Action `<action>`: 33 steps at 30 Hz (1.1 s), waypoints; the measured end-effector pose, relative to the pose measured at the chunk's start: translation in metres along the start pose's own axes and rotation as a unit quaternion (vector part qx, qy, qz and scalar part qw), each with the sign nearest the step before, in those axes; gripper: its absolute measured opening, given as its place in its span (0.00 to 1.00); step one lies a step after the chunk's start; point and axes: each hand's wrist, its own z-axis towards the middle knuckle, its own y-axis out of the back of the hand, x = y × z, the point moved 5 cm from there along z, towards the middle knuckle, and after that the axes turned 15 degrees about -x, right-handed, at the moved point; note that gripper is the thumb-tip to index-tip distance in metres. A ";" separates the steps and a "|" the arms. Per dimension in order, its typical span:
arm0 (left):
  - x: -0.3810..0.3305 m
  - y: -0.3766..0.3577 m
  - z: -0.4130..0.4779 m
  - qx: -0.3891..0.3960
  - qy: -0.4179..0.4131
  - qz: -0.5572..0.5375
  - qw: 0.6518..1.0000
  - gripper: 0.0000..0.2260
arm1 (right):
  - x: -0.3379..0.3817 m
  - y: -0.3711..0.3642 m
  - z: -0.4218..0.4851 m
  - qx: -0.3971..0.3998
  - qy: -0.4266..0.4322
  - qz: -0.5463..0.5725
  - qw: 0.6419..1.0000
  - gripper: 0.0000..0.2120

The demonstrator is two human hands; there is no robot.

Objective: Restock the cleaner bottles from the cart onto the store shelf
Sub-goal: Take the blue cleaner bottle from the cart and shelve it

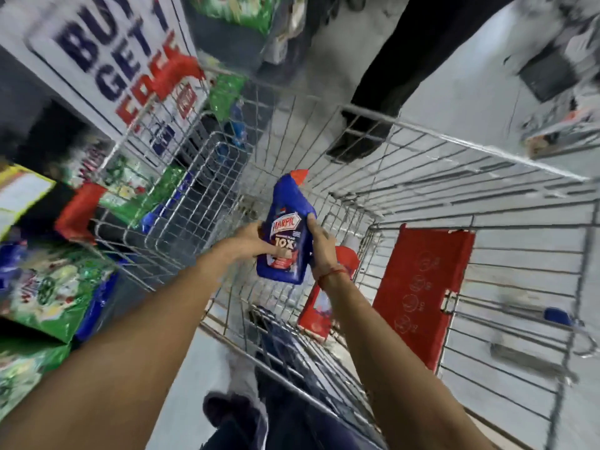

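Bright, even light; edges warped, seemingly motion-blurred.

A silver wire shopping cart [406, 196] stands on a pale grey tiled floor [454, 86], seen from above. Low in its basket lies a red cleaner bottle [316, 315] (partly hidden behind an arm), just beside a red plastic child-seat flap [418, 293] folded against the cart's rear grid. To the left, store shelves [29, 326] carry green detergent packs [55, 297] and a yellow box [19, 196], all blurred. A dark shoe [357, 138] rests on the floor beyond the cart.
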 end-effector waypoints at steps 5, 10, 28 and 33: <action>-0.028 0.056 -0.061 -0.048 -0.069 -0.056 0.995 0.22 | 0.049 -0.034 -0.058 0.086 0.077 -0.011 0.993 0.12; -0.025 0.117 -0.120 -0.164 -0.104 -0.149 0.970 0.27 | 0.083 -0.085 -0.127 0.181 0.153 -0.037 0.971 0.14; 0.091 0.316 -0.335 -0.548 -0.168 -0.198 0.795 0.26 | 0.066 -0.272 -0.378 0.460 0.373 -0.153 0.791 0.06; 0.096 0.359 -0.344 -0.627 -0.157 -0.198 0.737 0.26 | 0.082 -0.317 -0.423 0.503 0.423 -0.215 0.723 0.12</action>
